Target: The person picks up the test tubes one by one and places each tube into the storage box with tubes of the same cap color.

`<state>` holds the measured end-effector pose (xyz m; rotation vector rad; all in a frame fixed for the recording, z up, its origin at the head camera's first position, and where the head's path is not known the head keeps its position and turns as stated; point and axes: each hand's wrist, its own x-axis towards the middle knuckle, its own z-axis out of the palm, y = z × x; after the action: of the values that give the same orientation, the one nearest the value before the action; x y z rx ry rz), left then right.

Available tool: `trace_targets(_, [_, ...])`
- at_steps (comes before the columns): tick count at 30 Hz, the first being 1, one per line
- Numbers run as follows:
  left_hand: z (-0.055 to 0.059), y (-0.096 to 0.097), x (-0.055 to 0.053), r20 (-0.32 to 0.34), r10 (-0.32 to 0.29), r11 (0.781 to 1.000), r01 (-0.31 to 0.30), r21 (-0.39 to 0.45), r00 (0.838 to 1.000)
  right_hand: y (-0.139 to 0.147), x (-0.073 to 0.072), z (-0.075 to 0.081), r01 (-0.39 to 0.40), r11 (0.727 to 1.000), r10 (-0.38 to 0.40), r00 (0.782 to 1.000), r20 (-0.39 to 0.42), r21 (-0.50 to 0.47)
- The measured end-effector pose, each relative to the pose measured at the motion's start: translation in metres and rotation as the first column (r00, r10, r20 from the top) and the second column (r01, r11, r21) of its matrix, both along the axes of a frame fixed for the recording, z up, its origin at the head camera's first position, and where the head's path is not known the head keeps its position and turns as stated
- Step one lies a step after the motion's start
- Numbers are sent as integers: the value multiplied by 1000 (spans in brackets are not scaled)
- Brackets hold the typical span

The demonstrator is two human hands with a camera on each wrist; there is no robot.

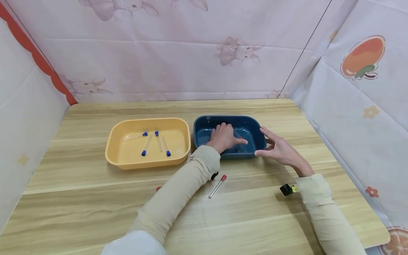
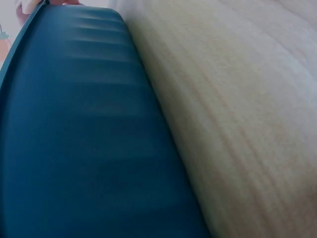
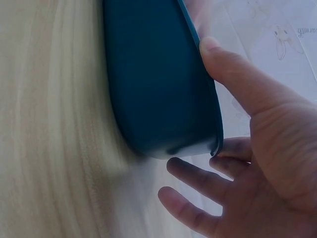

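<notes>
One blue basin (image 1: 239, 156), hands (image 1: 280, 150) over and beside

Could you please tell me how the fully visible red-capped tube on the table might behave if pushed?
The red-capped tube would probably roll, as its body looks slim and round. Its wider red cap might make it curve. Clear and thin, it may be fragile too.

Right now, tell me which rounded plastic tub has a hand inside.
The dark blue plastic tub: the left hand is inside it. The yellow plastic tub holds only blue-capped clear tubes.
</notes>
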<state>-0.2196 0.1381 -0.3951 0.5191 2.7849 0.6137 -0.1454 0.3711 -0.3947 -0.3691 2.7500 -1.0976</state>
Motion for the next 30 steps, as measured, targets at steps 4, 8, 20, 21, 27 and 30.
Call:
trace_targets(4, [0,-2,0,-9,13,1000,-13,2,1000,-1,-1,0,-4,1000,4,1000,-2,5])
trace_targets(8, [2,-5,1,3,29,998,-29,49,1000,-2,-1,1,-9,1000,9,1000,2,8])
trace_targets(20, [23,-21,14,57,-40,974,26,226,998,-2,0,0,-2,1000,2,1000,7,-2])
trace_targets(21, [27,-24,15,63,-50,969,33,243,997,-2,0,1,1,1000,-1,1000,8,0])
trace_targets(27, [44,-48,25,41,-100,953,83,292,994,-2,1,4,14,1000,-14,1000,10,24])
trace_targets(30, [53,-63,30,27,-130,946,116,304,991,-2,1,4,14,1000,-14,1000,10,22])
